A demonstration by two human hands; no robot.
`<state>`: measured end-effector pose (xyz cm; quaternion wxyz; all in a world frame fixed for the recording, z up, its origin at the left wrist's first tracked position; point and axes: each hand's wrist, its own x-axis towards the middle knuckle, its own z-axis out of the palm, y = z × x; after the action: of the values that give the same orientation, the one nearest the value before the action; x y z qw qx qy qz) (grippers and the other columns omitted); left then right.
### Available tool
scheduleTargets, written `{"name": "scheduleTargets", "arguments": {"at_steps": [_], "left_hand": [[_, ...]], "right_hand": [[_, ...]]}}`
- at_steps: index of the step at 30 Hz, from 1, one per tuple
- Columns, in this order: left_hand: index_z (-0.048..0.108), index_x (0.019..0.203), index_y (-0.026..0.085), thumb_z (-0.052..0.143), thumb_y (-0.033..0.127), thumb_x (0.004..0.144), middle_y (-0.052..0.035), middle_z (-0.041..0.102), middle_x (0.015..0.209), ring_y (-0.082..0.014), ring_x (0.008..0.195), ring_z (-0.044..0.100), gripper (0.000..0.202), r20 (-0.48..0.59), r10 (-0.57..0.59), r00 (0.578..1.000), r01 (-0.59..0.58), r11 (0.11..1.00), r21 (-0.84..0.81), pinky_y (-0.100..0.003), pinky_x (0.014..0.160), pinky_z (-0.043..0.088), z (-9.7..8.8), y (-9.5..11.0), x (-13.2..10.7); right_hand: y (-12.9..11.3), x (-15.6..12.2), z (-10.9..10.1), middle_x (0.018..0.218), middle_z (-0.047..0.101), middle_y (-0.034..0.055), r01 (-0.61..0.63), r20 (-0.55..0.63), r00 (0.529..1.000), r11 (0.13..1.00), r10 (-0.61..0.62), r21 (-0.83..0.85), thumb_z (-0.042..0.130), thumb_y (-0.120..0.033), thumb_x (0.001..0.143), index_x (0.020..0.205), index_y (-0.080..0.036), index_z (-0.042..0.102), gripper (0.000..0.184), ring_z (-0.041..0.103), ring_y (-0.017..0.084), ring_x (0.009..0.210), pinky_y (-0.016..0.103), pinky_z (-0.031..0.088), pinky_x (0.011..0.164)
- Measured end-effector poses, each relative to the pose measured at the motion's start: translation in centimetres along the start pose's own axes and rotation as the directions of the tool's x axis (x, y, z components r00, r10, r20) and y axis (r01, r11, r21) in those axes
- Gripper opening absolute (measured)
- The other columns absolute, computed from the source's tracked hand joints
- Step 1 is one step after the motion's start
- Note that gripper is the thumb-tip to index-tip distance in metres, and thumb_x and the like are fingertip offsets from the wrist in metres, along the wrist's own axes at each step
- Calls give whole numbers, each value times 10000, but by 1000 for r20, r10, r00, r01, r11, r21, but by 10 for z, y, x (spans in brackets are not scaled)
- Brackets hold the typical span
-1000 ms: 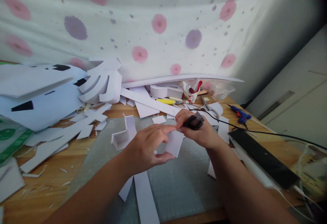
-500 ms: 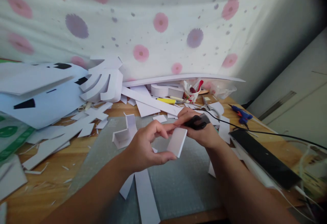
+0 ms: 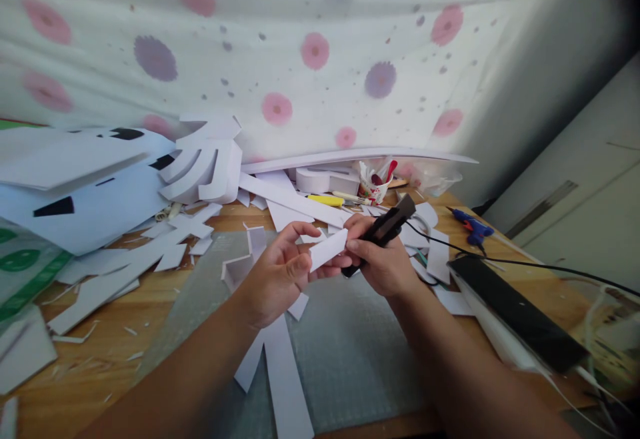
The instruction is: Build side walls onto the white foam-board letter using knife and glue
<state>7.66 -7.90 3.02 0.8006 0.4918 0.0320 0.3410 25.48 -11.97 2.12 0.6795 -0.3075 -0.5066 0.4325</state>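
My left hand (image 3: 277, 275) pinches a small white foam-board piece (image 3: 327, 249) between thumb and fingers, above the grey cutting mat (image 3: 350, 352). My right hand (image 3: 383, 262) is wrapped round a black corded tool (image 3: 385, 229) whose lower tip meets the right end of the piece. The tool's black cord (image 3: 500, 259) trails off to the right. A folded white foam-board shape (image 3: 245, 259) stands on the mat just left of my left hand. Long white strips (image 3: 283, 385) lie on the mat below my hands.
White foam-board sheets and cut-outs (image 3: 200, 165) pile up at the back left of the wooden table (image 3: 100, 352). A cup of tools (image 3: 375, 185), a yellow knife (image 3: 325, 199), a blue glue gun (image 3: 473, 229) and a black bar (image 3: 515, 312) lie at the right. Flowered cloth hangs behind.
The white piece has been turned from hanging down to lying nearly level between my hands. The black tool has swung up, its rear end now pointing up and right.
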Motion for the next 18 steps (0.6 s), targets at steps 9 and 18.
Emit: {"name": "scheduleTargets", "arguments": {"at_steps": [9,18], "left_hand": [[527,1153,128,591,438,868,-218,666,1151,-267,983,681,426,-174,-18,985,-2,993,-114,-364,876,509,-6,-2,3],[643,1088,11,282,393,985,-235,696,1065,-236,833,709,535,-292,-169,941,111,973,-203,-338,786,554,-7,3,8]], "right_hand": [[-6,8,-15,518,506,-65,-112,-165,983,979,84,-168,690,-248,725,726,-185,595,113,428,82,451,234,328,482],[-9,12,-15,473,468,-69,-225,-222,965,869,137,-440,680,-425,747,746,-175,586,267,398,89,449,242,314,467]]}}
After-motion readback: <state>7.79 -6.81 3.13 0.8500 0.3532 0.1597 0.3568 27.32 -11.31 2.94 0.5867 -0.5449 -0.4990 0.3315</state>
